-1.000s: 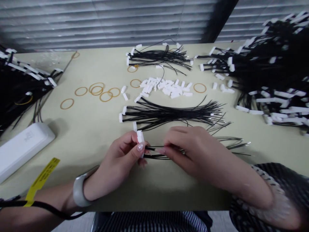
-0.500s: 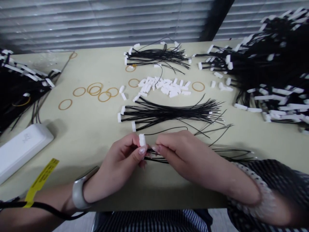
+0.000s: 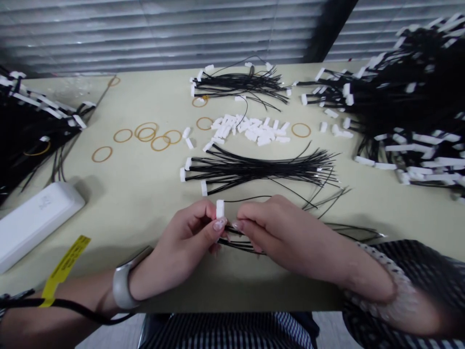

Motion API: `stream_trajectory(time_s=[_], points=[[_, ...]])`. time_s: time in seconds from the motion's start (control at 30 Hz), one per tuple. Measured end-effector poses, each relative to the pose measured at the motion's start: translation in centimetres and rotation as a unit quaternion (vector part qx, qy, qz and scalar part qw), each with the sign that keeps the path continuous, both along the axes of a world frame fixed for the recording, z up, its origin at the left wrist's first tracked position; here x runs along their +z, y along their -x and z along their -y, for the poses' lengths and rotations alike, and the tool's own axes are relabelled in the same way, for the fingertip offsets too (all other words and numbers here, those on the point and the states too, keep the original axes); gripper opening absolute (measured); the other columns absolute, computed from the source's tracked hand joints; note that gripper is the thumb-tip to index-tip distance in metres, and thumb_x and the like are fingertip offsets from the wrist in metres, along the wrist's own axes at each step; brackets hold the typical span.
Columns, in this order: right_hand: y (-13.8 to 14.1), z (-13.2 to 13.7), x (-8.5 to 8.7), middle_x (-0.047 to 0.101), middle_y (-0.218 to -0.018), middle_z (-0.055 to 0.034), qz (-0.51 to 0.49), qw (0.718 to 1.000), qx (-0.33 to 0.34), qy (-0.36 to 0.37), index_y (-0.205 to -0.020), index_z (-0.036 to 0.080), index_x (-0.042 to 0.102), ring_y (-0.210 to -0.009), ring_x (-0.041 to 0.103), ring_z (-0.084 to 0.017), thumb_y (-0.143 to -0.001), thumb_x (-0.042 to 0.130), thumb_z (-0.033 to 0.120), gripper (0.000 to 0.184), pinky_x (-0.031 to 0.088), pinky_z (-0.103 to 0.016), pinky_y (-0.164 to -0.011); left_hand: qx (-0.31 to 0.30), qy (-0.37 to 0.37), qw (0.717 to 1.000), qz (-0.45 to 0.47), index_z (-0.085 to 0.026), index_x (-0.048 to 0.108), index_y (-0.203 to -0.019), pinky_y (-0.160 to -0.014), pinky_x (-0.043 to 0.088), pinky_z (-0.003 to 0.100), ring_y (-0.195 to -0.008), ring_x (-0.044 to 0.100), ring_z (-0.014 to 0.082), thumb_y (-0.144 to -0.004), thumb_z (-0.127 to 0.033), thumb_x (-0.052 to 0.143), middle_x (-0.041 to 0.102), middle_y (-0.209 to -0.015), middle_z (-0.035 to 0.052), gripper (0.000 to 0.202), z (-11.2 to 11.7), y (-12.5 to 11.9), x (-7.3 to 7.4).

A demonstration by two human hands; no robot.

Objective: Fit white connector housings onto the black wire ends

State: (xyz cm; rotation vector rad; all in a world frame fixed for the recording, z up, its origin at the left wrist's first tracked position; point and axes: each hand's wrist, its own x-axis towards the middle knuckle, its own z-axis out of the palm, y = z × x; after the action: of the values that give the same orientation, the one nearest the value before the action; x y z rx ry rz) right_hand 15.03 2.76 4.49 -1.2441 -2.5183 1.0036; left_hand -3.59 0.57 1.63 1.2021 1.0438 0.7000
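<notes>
My left hand (image 3: 189, 237) pinches a small white connector (image 3: 220, 209) between thumb and fingers, just above the table near its front edge. My right hand (image 3: 272, 228) is closed on thin black wires (image 3: 348, 230) that trail off to the right, its fingertips touching the connector end. Just beyond my hands lies a flat bundle of black wires (image 3: 254, 168) with white connectors at its left end. A heap of loose white connectors (image 3: 250, 130) sits farther back.
Several rubber bands (image 3: 145, 135) lie left of centre on the table (image 3: 138, 194). Large piles of finished black harnesses fill the right side (image 3: 410, 106) and the left edge (image 3: 25, 131). A white flat device (image 3: 32, 223) and a yellow tag (image 3: 63, 269) lie near left. Another wire bundle (image 3: 240, 85) rests at the back.
My right hand has slid left along the wires, closing up against my left hand and the connector. The connector has shifted slightly right and up.
</notes>
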Motion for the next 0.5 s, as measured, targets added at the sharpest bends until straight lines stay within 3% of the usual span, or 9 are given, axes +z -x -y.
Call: stream_trajectory(time_s=[0.1,0.2,0.3,0.4,0.5], points=[[0.1,0.2,-0.3,0.051,-0.058,0.0020,0.016,1.000,0.017,-0.015,-0.063,0.018,0.046,-0.053,0.042,-0.010,-0.089,0.038,0.022,0.028,0.026,-0.025,-0.050,-0.003,0.004,1.000,-0.003,-0.016,0.048,-0.072,-0.050,0.041,0.019,-0.054,0.045,0.0079,-0.084,-0.034,0.053,0.050,-0.063,-0.0019,0.022,0.0,0.0,0.2],[-0.3,0.4,-0.4,0.050,-0.061,0.0022,0.065,0.988,0.037,-0.132,-0.071,0.019,0.047,-0.054,0.042,-0.012,-0.087,0.041,0.017,0.017,0.025,-0.026,-0.051,-0.003,0.018,1.000,-0.007,-0.015,0.048,-0.071,-0.049,0.040,0.018,-0.053,0.047,0.0072,-0.083,-0.033,0.054,0.053,-0.064,-0.0011,0.022,0.0,0.0,0.4],[-1.0,0.4,-0.1,0.051,-0.071,-0.0005,0.138,0.960,0.033,-0.241,-0.072,0.019,0.047,-0.062,0.044,-0.014,-0.079,0.047,0.007,0.014,0.028,-0.028,-0.057,0.035,0.042,0.998,0.012,-0.015,0.048,-0.072,-0.047,0.040,0.017,-0.051,0.048,0.0062,-0.083,-0.034,0.055,0.053,-0.063,-0.0023,0.022,-0.1,-0.1,0.2],[-2.0,-0.2,0.6,0.051,-0.069,-0.0027,0.189,0.927,-0.011,-0.323,-0.065,0.018,0.047,-0.064,0.044,-0.016,-0.077,0.051,0.010,0.015,0.030,-0.030,-0.059,0.070,0.064,0.994,0.046,-0.015,0.049,-0.075,-0.047,0.042,0.016,-0.050,0.050,0.0055,-0.082,-0.034,0.056,0.054,-0.064,-0.0031,0.022,-0.2,-0.1,-0.2],[-3.3,-0.8,1.4,0.045,-0.053,0.0001,0.172,0.884,-0.130,-0.414,-0.067,0.018,0.055,-0.051,0.039,-0.013,-0.081,0.050,0.019,0.014,0.027,-0.029,-0.054,0.080,0.076,0.991,0.071,-0.015,0.049,-0.074,-0.047,0.044,0.016,-0.048,0.049,0.0044,-0.081,-0.034,0.057,0.054,-0.064,-0.0033,0.023,-0.3,-0.1,-0.6]])
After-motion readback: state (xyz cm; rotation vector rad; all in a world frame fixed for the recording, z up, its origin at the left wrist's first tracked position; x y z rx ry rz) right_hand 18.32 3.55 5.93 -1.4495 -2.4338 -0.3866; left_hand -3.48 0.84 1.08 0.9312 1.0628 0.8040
